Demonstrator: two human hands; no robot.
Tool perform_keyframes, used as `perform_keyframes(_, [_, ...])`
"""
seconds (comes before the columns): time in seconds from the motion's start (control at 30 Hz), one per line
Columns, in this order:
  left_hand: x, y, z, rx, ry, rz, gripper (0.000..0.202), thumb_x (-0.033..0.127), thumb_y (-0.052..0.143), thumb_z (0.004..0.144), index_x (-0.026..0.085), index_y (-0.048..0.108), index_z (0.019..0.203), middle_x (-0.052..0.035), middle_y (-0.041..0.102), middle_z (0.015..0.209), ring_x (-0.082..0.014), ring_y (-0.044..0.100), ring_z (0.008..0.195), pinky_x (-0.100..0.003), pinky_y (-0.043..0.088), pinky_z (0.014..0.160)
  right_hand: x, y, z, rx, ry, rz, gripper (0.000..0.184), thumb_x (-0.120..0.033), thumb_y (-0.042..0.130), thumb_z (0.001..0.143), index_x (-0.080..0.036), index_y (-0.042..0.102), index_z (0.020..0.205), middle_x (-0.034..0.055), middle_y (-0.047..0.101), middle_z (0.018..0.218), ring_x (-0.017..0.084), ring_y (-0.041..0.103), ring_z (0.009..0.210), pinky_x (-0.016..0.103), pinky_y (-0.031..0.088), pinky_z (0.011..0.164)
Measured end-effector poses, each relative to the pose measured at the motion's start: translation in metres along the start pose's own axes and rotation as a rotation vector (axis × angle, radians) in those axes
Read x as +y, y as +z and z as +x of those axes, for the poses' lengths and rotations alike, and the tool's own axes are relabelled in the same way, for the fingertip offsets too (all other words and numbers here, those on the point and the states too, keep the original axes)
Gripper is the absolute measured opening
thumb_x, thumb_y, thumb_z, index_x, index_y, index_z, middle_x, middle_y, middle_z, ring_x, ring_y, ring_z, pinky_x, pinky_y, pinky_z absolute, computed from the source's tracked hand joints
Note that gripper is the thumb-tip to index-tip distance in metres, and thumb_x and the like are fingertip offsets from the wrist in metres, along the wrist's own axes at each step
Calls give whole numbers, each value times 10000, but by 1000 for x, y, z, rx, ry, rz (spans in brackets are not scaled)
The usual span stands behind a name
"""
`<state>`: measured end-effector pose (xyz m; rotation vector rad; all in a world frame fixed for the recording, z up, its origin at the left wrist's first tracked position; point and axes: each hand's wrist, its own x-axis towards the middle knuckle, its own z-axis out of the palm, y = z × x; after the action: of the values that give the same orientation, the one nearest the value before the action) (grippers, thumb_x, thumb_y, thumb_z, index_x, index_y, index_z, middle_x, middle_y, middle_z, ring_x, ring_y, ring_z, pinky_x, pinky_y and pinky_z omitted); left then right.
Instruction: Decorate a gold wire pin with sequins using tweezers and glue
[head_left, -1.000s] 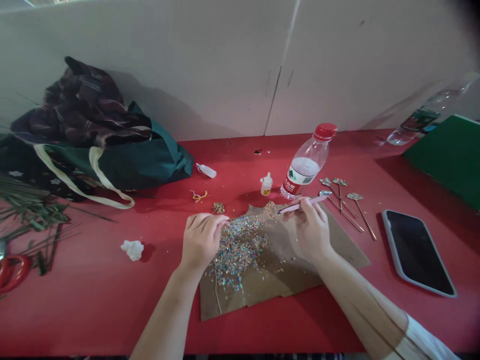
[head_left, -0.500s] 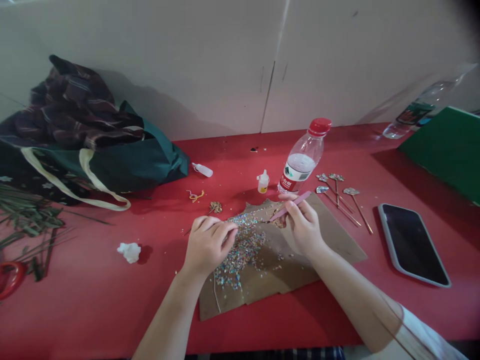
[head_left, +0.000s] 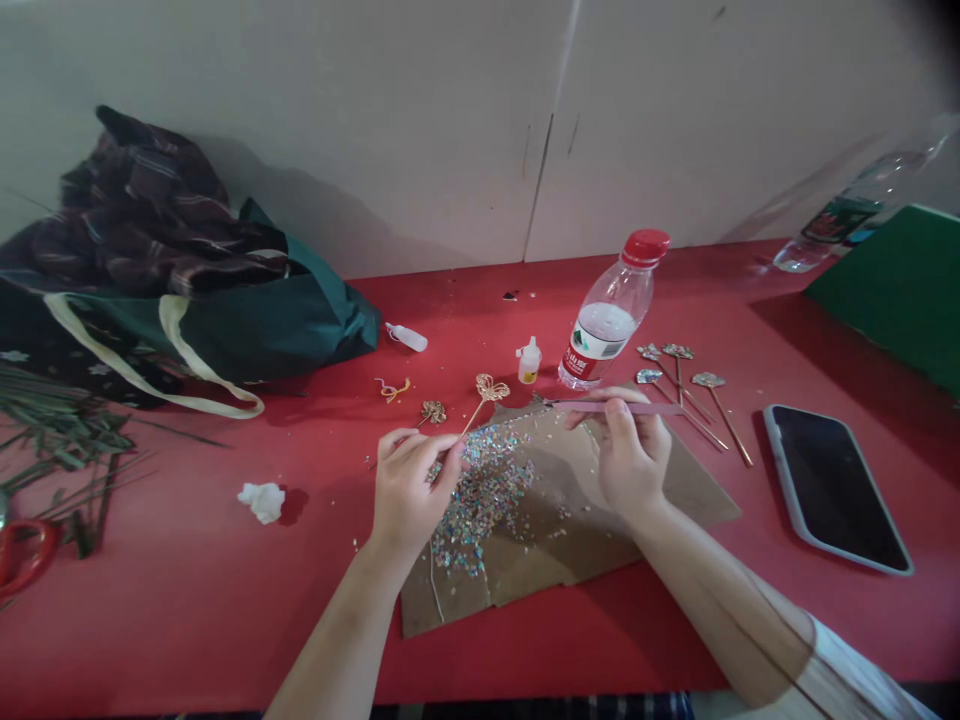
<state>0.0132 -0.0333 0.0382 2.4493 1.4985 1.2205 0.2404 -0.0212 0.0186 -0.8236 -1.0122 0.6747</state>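
Observation:
My left hand [head_left: 415, 487] pinches the stem of a gold hairpin [head_left: 491, 388], whose openwork, butterfly-like head stands upright above the fingertips. In my right hand [head_left: 634, 452] lies a pair of pink tweezers [head_left: 637, 407], held nearly level with its dark tip pointing left toward the hairpin, apart from it. Beneath both hands is a brown cardboard sheet [head_left: 540, 560]. A heap of shiny multicoloured chips [head_left: 487, 490] covers its left part. Another gold hairpin [head_left: 433, 411] rests on the table just beyond my left hand.
Behind the cardboard stand a small glue bottle [head_left: 529, 362] and a red-capped water bottle [head_left: 611, 310]. Several decorated hairpins [head_left: 709, 381] and a phone [head_left: 836, 488] lie at right. To the left are white tissue [head_left: 262, 501], red-handled scissors [head_left: 28, 555] and a green bag [head_left: 322, 315].
The gold hairpin has come up into view, its head raised above my left hand. My right hand has shifted right, and the tweezers have turned from slanted to nearly level.

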Motion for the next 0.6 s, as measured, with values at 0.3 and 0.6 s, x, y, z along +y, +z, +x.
perform_keyframes(0.3, [11, 8, -3, -91, -49, -155, 75, 208, 540, 886, 236, 604, 861, 90, 690, 627, -103, 611, 616, -333, 418, 820, -4, -3, -8, -218, -239, -269, 181, -156, 509, 891, -231, 622, 1010, 20, 678, 821, 158, 634, 785, 336, 503, 707])
perform_keyframes(0.6, [12, 8, -3, -119, -87, -196, 102, 239, 516, 900, 244, 616, 882, 77, 691, 613, -123, 636, 639, -369, 431, 834, -8, -1, -9, -199, -217, -347, 145, -170, 500, 897, -220, 622, 958, 15, 670, 803, 161, 634, 783, 333, 500, 702])
